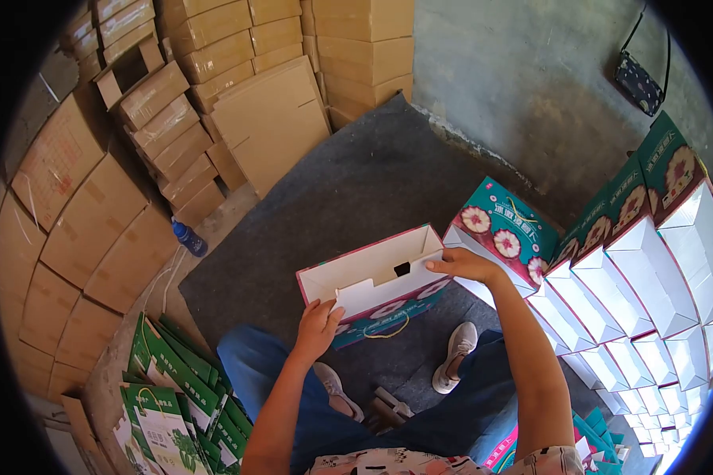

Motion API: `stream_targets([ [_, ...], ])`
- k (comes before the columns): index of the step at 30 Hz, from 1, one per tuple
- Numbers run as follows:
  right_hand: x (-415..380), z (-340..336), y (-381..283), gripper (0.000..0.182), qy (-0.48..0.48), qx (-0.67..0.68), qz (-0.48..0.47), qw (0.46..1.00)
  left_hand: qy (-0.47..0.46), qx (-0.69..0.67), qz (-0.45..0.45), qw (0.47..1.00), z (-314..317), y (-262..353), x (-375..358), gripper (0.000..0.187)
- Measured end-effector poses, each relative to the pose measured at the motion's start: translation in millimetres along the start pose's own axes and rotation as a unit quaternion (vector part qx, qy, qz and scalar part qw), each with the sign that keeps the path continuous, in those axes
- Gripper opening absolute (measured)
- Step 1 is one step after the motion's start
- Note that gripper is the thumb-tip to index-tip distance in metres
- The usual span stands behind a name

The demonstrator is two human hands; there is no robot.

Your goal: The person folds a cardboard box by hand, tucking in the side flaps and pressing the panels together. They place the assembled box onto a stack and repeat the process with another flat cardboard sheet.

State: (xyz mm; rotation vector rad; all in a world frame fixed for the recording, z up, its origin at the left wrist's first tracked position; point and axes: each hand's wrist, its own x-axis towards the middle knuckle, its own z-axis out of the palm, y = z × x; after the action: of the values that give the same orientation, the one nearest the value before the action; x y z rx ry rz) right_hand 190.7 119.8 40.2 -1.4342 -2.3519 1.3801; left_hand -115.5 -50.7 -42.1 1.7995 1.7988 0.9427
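Between my knees I hold a gift box (pixel 388 311), its open side facing up. Its inside is white, the outer side teal and pink with pictures of fruit, and a yellow cord handle hangs from the near side. My left hand (pixel 318 328) is closed on the near left corner, by a white flap. At the right end, my right hand (pixel 461 264) grips the rim with the thumb over the inner side. A dark slot shows in the white panel. The fingers under the rim are partly hidden.
Teal gift boxes (pixel 505 226) and a tall stack of white-ended boxes (pixel 642 269) stand at right. Brown cartons (pixel 95 229) line the left and back. Flat green packaging (pixel 170 412) lies lower left, near a blue bottle (pixel 188 237). A dark mat (pixel 333 190) covers the floor.
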Motion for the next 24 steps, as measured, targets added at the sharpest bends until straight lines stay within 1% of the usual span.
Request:
stream_targets([
  [1, -1.8, -0.7, 1.2, 0.058, 0.038, -0.041, -0.004, 0.998, -0.021, -0.028, -0.038, 0.999, -0.1, -1.4, 4.0, 0.036],
  [3, 3.7, 9.6, 3.1, 0.056, 0.06, -0.081, 0.029, 0.994, -0.068, -0.083, -0.118, 0.987, -2.7, -1.0, 9.9, 0.037],
  [4, 5.8, 17.4, 5.1, 0.055, 0.07, -0.1, 0.046, 0.991, -0.023, -0.11, -0.107, 0.988, -1.5, 0.5, 7.7, 0.037],
  [5, 4.2, 24.6, 2.7, 0.052, 0.055, -0.116, 0.055, 0.99, 0.022, -0.137, -0.095, 0.986, -0.2, 7.5, 4.7, 0.039],
  [6, 0.6, 34.6, 2.1, 0.052, 0.069, -0.134, 0.057, 0.987, 0.067, -0.164, -0.083, 0.981, 1.7, 12.7, 2.1, 0.04],
  [8, -9.6, 54.9, -1.7, 0.054, 0.095, -0.171, 0.061, 0.979, 0.128, -0.046, 0.003, 0.991, 6.4, 16.8, 1.2, 0.045],
  [9, -14.6, 61.1, -8.4, 0.063, 0.113, -0.18, 0.082, 0.974, 0.158, 0.013, 0.047, 0.986, 8.0, 19.4, 0.8, 0.047],
  [11, -24.7, 66.8, -12.1, 0.068, 0.174, -0.212, 0.05, 0.96, 0.088, 0.159, 0.089, 0.979, 5.9, 27.5, -2.0, 0.057],
  [12, -28.1, 69.6, -12.9, 0.07, 0.205, -0.227, 0.034, 0.952, 0.052, 0.231, 0.111, 0.965, 3.6, 31.9, -3.6, 0.062],
  [15, -37.4, 76.0, -10.2, 0.079, 0.173, -0.338, -0.099, 0.92, 0.002, 0.22, 0.144, 0.965, 0.4, 40.3, -6.1, 0.071],
  [18, -45.0, 89.1, -9.3, 0.079, 0.13, -0.355, -0.148, 0.914, -0.029, 0.243, 0.153, 0.957, 4.2, 34.0, -9.0, 0.073],
  [21, -40.2, 88.0, -8.1, 0.079, 0.13, -0.367, -0.152, 0.909, -0.041, 0.258, 0.175, 0.949, 11.2, 25.3, -6.0, 0.07],
  [24, -31.3, 85.9, -6.3, 0.076, 0.094, -0.369, -0.131, 0.915, -0.063, 0.263, 0.17, 0.947, 14.6, 24.5, -3.7, 0.067],
])
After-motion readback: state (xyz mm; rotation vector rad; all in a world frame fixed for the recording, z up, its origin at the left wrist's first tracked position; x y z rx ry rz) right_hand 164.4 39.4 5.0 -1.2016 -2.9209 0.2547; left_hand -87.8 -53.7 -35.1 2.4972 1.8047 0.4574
